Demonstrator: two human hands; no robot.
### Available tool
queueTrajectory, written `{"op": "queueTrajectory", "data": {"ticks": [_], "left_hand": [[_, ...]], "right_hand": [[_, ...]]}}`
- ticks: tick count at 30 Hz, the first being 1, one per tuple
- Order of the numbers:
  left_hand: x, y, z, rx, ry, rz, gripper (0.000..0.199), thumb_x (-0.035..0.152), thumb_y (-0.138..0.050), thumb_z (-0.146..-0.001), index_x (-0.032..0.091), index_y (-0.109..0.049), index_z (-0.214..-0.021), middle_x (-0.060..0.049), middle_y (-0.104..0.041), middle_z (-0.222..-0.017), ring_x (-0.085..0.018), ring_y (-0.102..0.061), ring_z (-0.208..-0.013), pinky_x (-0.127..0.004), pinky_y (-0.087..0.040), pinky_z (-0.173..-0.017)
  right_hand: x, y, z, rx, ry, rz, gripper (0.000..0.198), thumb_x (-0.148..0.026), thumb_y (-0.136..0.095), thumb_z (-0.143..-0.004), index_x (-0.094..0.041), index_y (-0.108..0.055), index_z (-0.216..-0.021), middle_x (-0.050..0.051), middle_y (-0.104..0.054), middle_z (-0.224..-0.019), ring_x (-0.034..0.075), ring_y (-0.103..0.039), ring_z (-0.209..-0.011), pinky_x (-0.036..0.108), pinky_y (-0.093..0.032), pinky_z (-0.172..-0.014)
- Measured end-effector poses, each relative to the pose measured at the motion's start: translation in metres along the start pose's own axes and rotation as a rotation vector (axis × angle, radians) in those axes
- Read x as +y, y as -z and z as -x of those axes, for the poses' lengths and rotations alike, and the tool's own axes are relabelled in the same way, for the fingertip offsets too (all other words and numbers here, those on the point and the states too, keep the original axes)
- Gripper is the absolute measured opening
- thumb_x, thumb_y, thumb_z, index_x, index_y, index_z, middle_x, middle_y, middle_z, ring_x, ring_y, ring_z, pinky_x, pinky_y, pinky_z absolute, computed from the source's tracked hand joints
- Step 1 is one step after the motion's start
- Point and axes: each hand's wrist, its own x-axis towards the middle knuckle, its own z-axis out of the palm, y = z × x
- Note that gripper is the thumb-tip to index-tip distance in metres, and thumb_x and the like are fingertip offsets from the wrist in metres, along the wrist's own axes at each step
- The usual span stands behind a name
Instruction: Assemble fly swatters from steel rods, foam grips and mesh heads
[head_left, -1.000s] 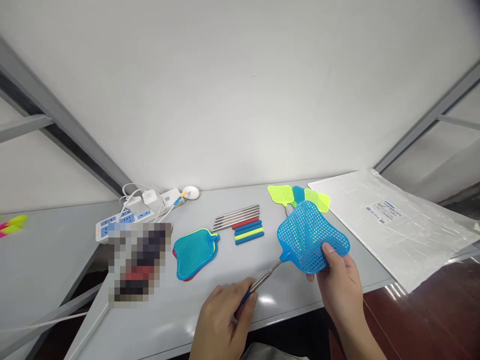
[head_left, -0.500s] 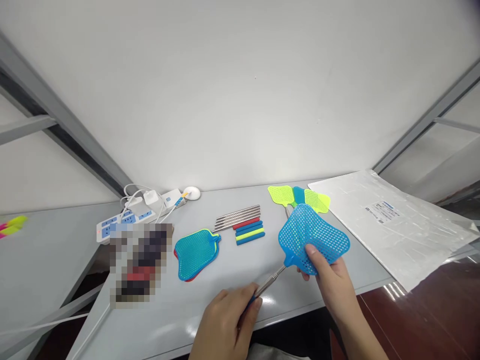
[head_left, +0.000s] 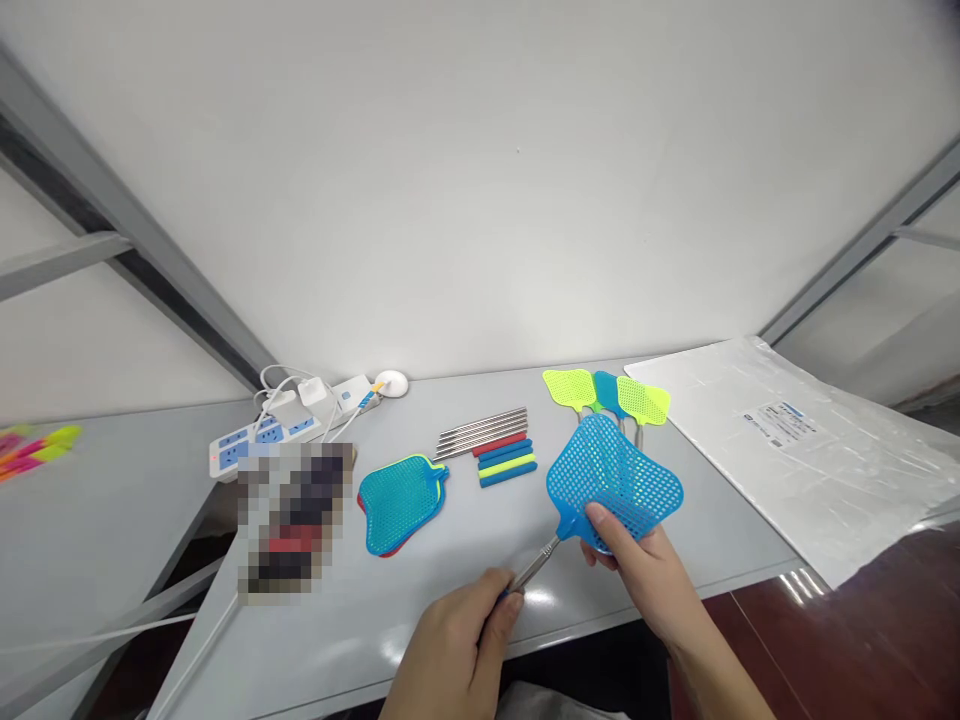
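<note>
With left hand (head_left: 454, 640), gripping the rod (head_left: 535, 567) by its end at lower centre; with right hand (head_left: 637, 568), pinching the blue head (head_left: 600, 465), right of lower centre, well apart from the stacked heads (head_left: 401, 505).

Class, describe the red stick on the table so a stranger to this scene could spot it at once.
On the grey table, look between the stack of mesh heads and the held blue swatter. There lies a row of short coloured sticks, beside thin metal rods. The red stick is nearest those rods, the only red one in the row.
</note>
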Motion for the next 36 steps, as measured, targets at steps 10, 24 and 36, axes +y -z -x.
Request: {"op": "queueTrajectory", "data": {"ticks": [10,24,36], "left_hand": [[0.004,0.003,-0.004,-0.047,0.069,0.041,0.037,0.042,-0.031,-0.101,0.022,-0.053,-0.079,0.002,-0.057,-0.064,-0.015,-0.052,-0.058,-0.022,-0.037,-0.054],[0.018,-0.015,-0.045,-0.025,-0.139,-0.53,0.025,0.026,-0.036,-0.1,0.024,-0.052,-0.081,0.001,-0.065,-0.064,-0.022,-0.061,-0.058,-0.03,-0.029,-0.053],[0.006,0.011,-0.039,-0.091,-0.16,-0.505,0.029,0.031,-0.038,-0.1,0.024,-0.054,-0.076,0.002,-0.064,-0.063,-0.018,-0.056,-0.055,-0.027,-0.03,-0.052]], "right_hand": [[0.004,-0.008,-0.004,-0.047,0.055,0.014,0.036,-0.052,-0.056,-0.09,-0.021,-0.053,-0.073,-0.002,-0.054,-0.067,0.014,-0.05,-0.062,0.028,-0.041,-0.061],[0.034,-0.036,-0.003,0.202,0.024,-0.088,0.05,-0.059,-0.06,-0.083,-0.021,-0.041,-0.057,-0.005,-0.034,-0.056,0.012,-0.033,-0.055,0.027,-0.031,-0.052],[0.019,0.019,-0.026,0.451,0.186,-0.222,0.045,-0.049,-0.068,-0.08,-0.021,-0.041,-0.057,-0.004,-0.037,-0.06,0.013,-0.035,-0.06,0.027,-0.031,-0.057]]}}
